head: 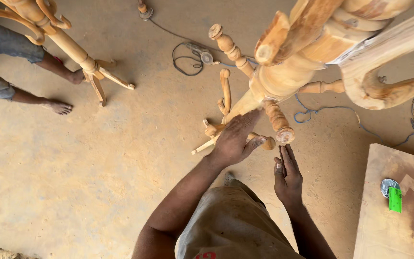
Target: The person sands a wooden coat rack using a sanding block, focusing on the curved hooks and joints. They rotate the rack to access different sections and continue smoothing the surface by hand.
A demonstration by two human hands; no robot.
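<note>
Nearest you, at about six o'clock, your right hand (287, 176) hangs free with its fingers straight and pressed together, holding nothing, its tips just below the turned peg (279, 122) that juts from the wooden stand (274, 79). Just left of it, your left hand (235, 139) lies spread against the lower shaft of the stand, thumb wrapped under a short knob, fingers loosely open rather than clenched. The stand itself rises from the middle of the view toward one o'clock, where its curved arms loom close to the camera. At four o'clock a wooden board (398, 225) carries a small green packet (395, 199). Further off, toward twelve o'clock, a black cable (185, 60) loops on the sandy floor (97, 168). At ten o'clock stands a second wooden stand (73, 48), with another person's bare feet (58, 106) beside it.
</note>
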